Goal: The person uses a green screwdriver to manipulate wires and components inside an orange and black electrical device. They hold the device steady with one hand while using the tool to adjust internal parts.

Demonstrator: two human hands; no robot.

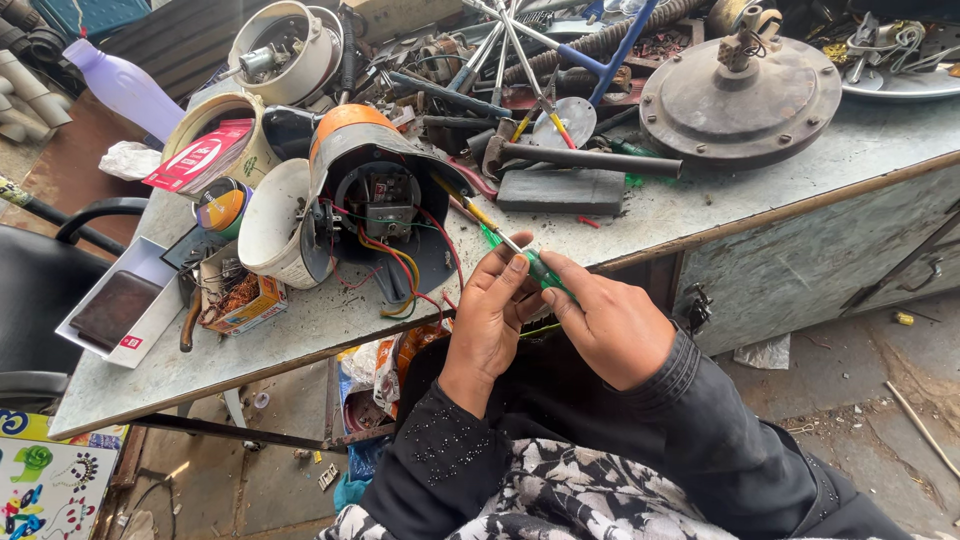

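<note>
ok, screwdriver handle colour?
Translucent green. The screwdriver is pinched between the left hand and right hand; the head view shows it clearly.

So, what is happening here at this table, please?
A person sits at a cluttered workbench and holds a green-handled screwdriver with both hands: the left hand and right hand meet around the handle, and the tip points toward an opened appliance base with an orange top, its red, yellow and green wires hanging out. A white plastic housing lies beside it, and a round metal motor cover sits further along the bench.
</note>
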